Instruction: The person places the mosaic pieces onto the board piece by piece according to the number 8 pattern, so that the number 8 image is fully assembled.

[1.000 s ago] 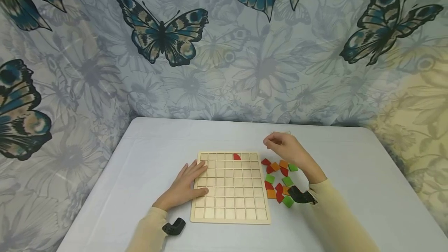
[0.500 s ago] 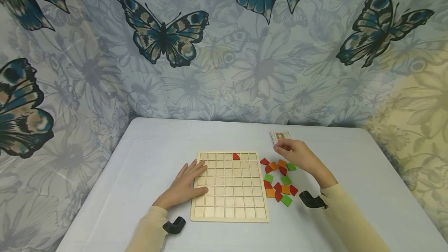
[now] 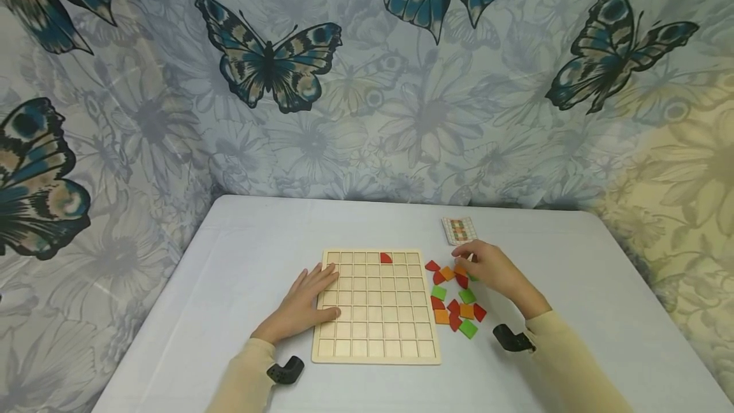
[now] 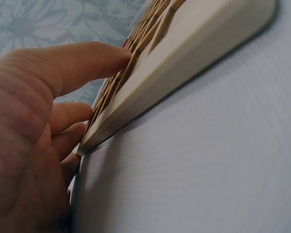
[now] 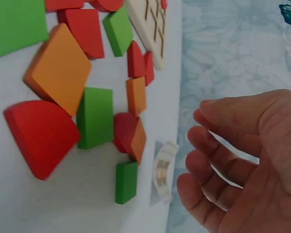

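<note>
A wooden grid board [image 3: 375, 314] lies flat on the white table, with one red quarter-round piece [image 3: 386, 258] in a cell of its top row. My left hand [image 3: 304, 304] rests on the board's left edge, fingers spread and thumb on the grid; the left wrist view shows the thumb [image 4: 87, 65] on the surface. Over the far end of a scatter of red, orange and green pieces hovers my right hand [image 3: 493, 269]. In the right wrist view its fingers [image 5: 203, 165] are loosely bent with nothing between them. An orange square [image 5: 60, 70] and a red quarter-round [image 5: 41, 138] lie among the scatter.
A small patterned card [image 3: 459, 231] lies behind the pieces, curved in the right wrist view. The white table [image 3: 258, 222] extends around the board, and a butterfly-print cloth [image 3: 344, 145] hangs behind it.
My right hand has moved back from the card toward the pieces, uncovering the card. My left hand stays on the board.
</note>
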